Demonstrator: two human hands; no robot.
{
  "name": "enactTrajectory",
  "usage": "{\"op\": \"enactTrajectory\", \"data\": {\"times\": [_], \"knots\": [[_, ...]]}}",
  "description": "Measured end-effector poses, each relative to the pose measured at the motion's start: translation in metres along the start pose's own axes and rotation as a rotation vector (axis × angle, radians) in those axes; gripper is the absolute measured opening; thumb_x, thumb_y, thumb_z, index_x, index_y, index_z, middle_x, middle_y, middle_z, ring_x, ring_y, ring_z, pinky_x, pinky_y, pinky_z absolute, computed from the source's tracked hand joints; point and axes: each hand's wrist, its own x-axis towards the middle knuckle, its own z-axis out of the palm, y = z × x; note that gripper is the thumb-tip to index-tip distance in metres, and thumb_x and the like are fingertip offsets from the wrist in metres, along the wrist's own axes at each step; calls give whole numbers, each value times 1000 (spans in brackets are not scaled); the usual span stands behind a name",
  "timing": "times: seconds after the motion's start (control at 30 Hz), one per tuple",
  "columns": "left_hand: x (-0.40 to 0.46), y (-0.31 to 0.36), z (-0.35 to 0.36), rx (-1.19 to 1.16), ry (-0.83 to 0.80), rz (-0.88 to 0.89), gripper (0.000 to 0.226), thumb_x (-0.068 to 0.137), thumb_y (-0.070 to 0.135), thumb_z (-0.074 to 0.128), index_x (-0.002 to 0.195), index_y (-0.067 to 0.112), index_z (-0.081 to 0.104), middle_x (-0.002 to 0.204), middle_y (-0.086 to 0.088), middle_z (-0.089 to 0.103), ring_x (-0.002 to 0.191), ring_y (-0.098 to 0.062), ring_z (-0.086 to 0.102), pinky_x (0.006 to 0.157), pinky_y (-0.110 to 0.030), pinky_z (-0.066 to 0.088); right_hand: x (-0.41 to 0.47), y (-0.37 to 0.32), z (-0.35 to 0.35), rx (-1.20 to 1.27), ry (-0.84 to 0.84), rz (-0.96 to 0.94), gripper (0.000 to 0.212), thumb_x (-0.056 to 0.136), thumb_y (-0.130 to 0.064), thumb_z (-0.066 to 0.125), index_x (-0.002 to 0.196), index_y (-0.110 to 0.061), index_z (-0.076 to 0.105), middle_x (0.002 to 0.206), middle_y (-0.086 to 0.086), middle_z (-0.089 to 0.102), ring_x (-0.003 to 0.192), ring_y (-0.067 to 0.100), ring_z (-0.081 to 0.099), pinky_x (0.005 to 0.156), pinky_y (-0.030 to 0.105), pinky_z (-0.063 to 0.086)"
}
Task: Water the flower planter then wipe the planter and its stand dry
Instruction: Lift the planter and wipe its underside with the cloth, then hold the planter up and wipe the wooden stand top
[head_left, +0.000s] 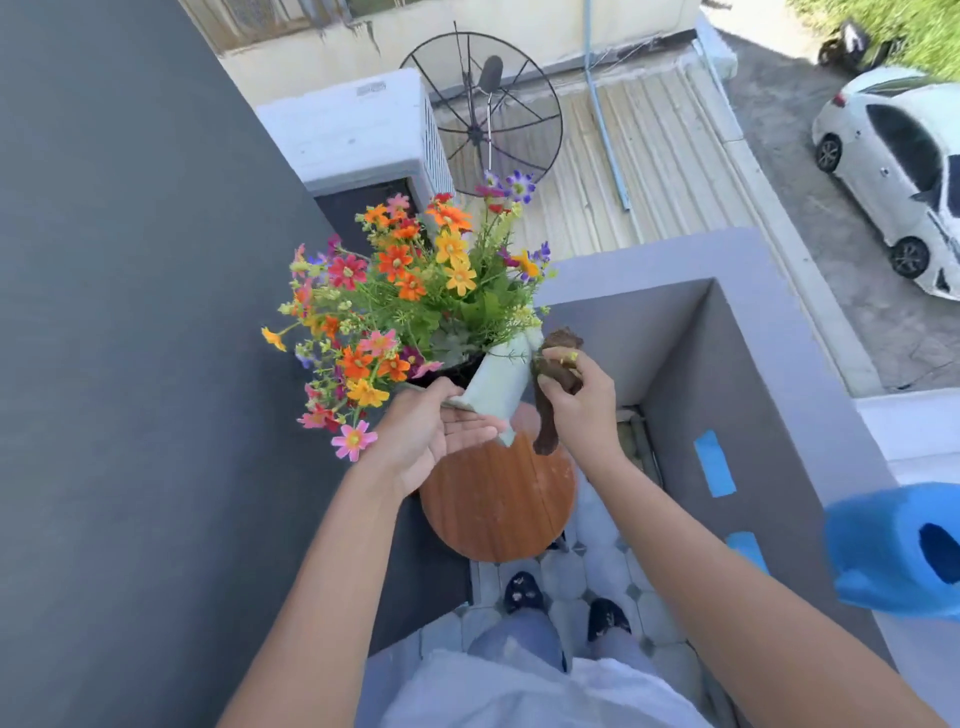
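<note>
The pale green planter (497, 382) full of orange, red, yellow and pink flowers (405, 280) is lifted off its stand and tilted to the left. My left hand (431, 436) supports it from below, palm up, fingers straight along its underside. My right hand (582, 400) grips a brown cloth (556, 384) and holds it against the planter's right side. Below them stands the round wooden stand (498, 509), its top bare.
A blue watering can (898, 551) sits on the grey balcony wall (779, 364) at the right. A dark wall (130, 364) runs along the left. My feet stand on the tiled floor (597, 551). Beyond the balcony lie a satellite dish, a roof and a white car.
</note>
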Motion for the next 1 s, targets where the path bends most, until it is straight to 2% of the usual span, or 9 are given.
{"op": "enactTrajectory", "data": {"times": [0.1,0.2,0.23,0.33,0.5,0.57,0.7,0.77,1.0], "knots": [[21,-1,-12,-20,13,-27,25,102,6,40,105,-15,53,69,-30,72,61,-29,76,60,-27,63,4,35,16,-73,-1,91,26,86,1,64,106,-14,71,106,-1,72,99,16,65,93,33,53],[39,-1,-24,-26,-2,-52,23,102,6,39,104,-13,53,70,-31,72,63,-31,76,61,-28,64,-7,64,36,-186,-40,70,29,85,4,64,107,-13,71,106,-4,69,93,-5,60,91,16,48],[44,-1,-27,-24,-5,-55,23,101,6,38,102,-13,53,70,-31,72,65,-32,76,63,-28,64,-12,72,45,-229,-78,26,31,83,6,64,107,-12,71,105,-3,69,94,-5,60,90,12,46],[61,0,-34,-33,5,-45,22,101,6,37,101,-11,52,70,-30,72,65,-32,76,65,-28,63,-31,106,76,-399,-315,-127,43,77,10,61,113,-12,70,112,2,70,106,19,60,93,29,48],[85,-4,-44,-88,44,-18,18,100,3,40,111,-8,48,86,-37,70,71,-37,76,61,-29,63,-80,178,118,-729,-840,-231,49,87,-4,59,133,-22,58,128,-1,59,116,26,51,89,40,52],[92,-9,-47,-95,53,-19,16,99,2,41,112,-7,46,94,-41,68,78,-40,76,65,-30,64,-98,202,126,-885,-934,-290,49,92,-13,58,141,-22,51,131,4,52,116,32,46,85,47,50],[104,-17,-52,-109,71,-33,9,100,-1,40,93,0,46,82,-34,72,91,-44,73,76,-34,64,-104,223,128,-1028,-863,-465,54,90,-19,63,142,-26,51,132,9,49,113,36,44,82,50,46],[107,-18,-55,-144,80,-38,17,100,-2,41,84,2,46,95,-36,71,92,-49,72,80,-37,63,-92,228,124,-1053,-796,-535,51,87,-24,67,136,-33,56,131,9,52,112,38,48,81,51,45],[111,-22,-62,-258,104,-97,12,97,-9,41,91,-1,48,112,-39,64,94,-55,70,85,-43,61,5,219,77,-1059,-478,-258,52,92,-15,57,138,-39,55,132,11,49,118,39,43,90,52,47]]}}
